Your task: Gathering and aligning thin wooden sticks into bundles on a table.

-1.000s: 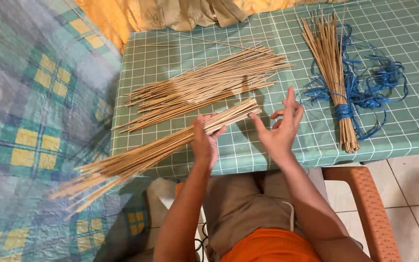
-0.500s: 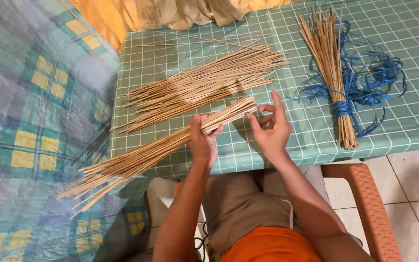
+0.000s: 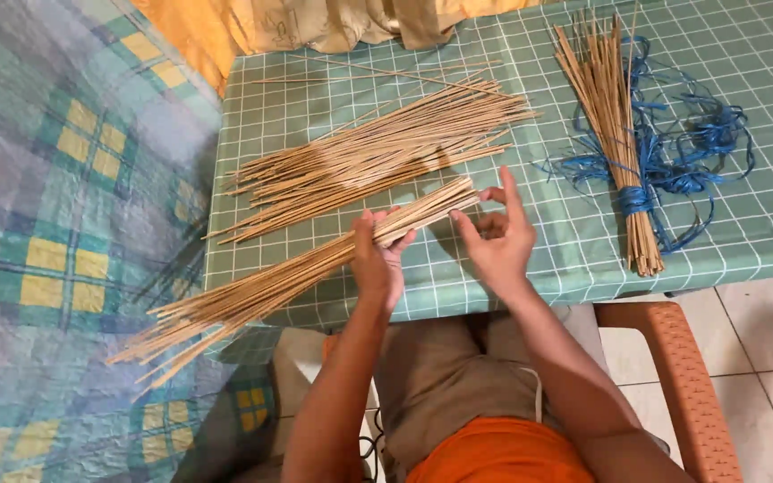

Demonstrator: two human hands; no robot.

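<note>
Left hand (image 3: 378, 259) clamps a stick bundle (image 3: 297, 273) over the table (image 3: 744, 241) edge. Right hand (image 3: 496, 237), fingers loosely spread, touches the bundle's blunt end beside the left hand.

Both forearms are bare, with no sleeves reaching the wrists, and the left hand (image 3: 378, 264) and right hand (image 3: 496, 243) wear no gloves, rings or watch. Below are khaki-brown shorts with a pale drawstring and an orange top

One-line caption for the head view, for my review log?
Left hand grips a bundle of thin sticks; right hand at its cut end, over a green checked table.
</note>
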